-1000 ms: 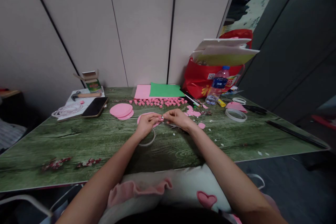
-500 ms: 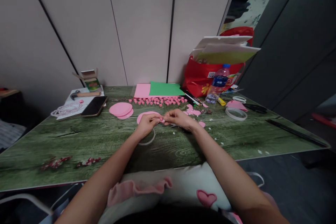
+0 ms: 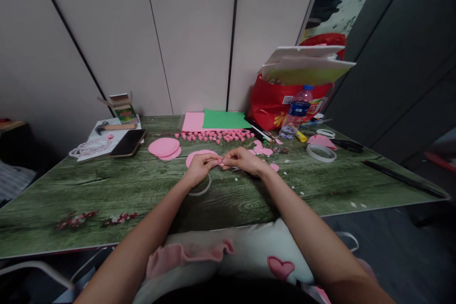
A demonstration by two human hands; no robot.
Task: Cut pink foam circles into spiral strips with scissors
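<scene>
Dozens of pink buds (image 3: 218, 136) sit formed, 12 o'clock; left hand (image 3: 200, 169), right hand (image 3: 245, 160) pinch a pink piece (image 3: 220, 162); discs (image 3: 164, 146) whole, 10 o'clock.

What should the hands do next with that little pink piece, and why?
Perhaps give the little pink piece a gentle pinch, because the left hand and right hand meet at it. It's tiny and mostly covered, so a small, careful squeeze seems safest.
</scene>
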